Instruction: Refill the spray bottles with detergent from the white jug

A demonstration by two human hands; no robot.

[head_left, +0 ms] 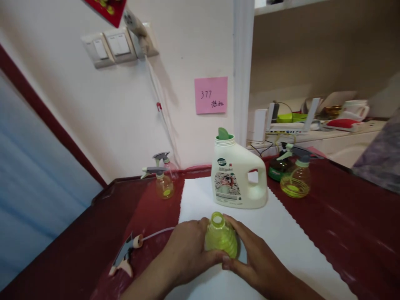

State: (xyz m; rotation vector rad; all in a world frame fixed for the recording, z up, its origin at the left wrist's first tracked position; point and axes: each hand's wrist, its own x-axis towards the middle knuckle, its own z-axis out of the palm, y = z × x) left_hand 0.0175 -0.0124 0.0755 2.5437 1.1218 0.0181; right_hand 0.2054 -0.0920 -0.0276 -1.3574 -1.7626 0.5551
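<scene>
Pale wall fills the background from eleven to twelve o'clock as seen from the work, with light switches [120, 44] at eleven and a pink paper note [211, 95] with handwriting at twelve. Glossy dark-red covering [315, 225] spreads over the tabletop, and on it lies a white sheet with wavy edges [290, 246]. Over this sheet is a small translucent yellow-green plastic bottle with ridged sides and an open neck [222, 238]. Both hands grasp it: the left hand [194, 246] curls around its nine o'clock side, the right hand [253, 252] around its three o'clock side, and the thumbs come together at six, on the side nearest the person. Its mouth faces up; whether its base touches the sheet cannot be told.

Just short of nine o'clock from the bottle, a grey-and-peach trigger spray head [124, 253] lies on its side on the red covering, its thin pale tube running towards the left hand, where the far end is hidden. Between twelve and one stands a large pale-green plastic jug with a printed label and a hollow handle [240, 187], its threaded neck open around a green spout. Near half past ten, a yellow spray bottle with a grey trigger [164, 186] stands before a pinkish one [170, 167]. Near two, another yellow spray bottle [296, 183] stands in front of a dark-green one [275, 170]. A white router [286, 127] sits on the shelf at one o'clock; a light-blue curtain [46, 187] hangs between nine and ten.
</scene>
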